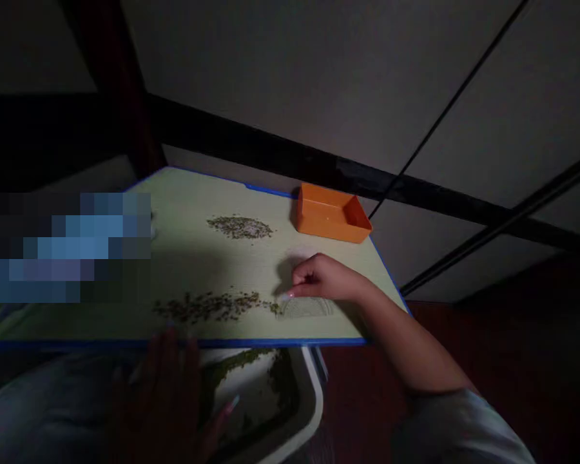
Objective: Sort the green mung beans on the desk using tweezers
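Two fingertips of the right hand (319, 277), thumb and forefinger, are drawn together on the near side of the orange box (331, 216); whether a grain sits between them, I cannot tell. A pinch suits bits this small. The left hand (169, 386), nearer and left of the box, has its fingers apart; it is in deep shadow and appears to hold nothing.

Just by the pinch, on the box's near side, lies a pale half-round patch (307, 308) of fine pattern. From it a loose row of dark bits (207, 307) runs leftward, spread thin, perhaps so that single pieces show and can be picked. A denser heap (241, 227) lies left of the box, apart from the row, probably to keep the two lots from mixing.

All this rests on a pale, blue-edged tabletop (183, 193), the box at its far right. Nearer than the box, below the table's edge, is a white-rimmed basin (316, 393) with green matter inside. Behind the box rises a dim grey wall (270, 64) with a dark band; right and nearer, the floor (352, 399) is dark red.
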`<state>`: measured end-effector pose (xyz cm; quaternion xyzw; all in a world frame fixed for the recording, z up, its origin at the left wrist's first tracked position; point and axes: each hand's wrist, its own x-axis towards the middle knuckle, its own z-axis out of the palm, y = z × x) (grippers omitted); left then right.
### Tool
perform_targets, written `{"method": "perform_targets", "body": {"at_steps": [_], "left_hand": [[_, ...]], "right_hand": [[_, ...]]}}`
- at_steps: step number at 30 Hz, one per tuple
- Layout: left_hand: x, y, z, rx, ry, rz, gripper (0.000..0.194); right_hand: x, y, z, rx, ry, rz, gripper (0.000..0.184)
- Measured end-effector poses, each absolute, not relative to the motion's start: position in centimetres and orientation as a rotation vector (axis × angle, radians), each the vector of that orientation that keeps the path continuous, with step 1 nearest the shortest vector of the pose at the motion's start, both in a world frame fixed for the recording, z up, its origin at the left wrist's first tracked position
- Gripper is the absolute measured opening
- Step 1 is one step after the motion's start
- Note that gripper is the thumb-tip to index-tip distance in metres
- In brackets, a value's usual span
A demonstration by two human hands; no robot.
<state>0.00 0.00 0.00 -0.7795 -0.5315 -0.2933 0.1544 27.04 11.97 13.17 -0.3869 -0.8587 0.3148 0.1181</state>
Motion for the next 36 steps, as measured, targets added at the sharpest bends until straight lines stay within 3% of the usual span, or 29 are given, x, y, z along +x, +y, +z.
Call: {"method": "perform_targets", "body": {"at_steps": [4, 11, 36], "left_hand": [[0.3, 0.0, 0.2, -2.23, -1.562, -0.881, 0.079], [0.0, 0.2, 0.0, -2.222, -1.502, -0.844, 0.082], [0.0, 0.2, -0.1, -2.225, -1.526, -0.866, 0.081]], "right_hand": [[28.3, 12.4, 13.7, -1.15, -2.478, 0.994, 0.037], [27.0, 12.1, 13.0, -1.324, -2.528, 0.581, 0.033], [27.1, 11.3, 13.7, -1.096, -2.573, 0.949, 0.036]]}}
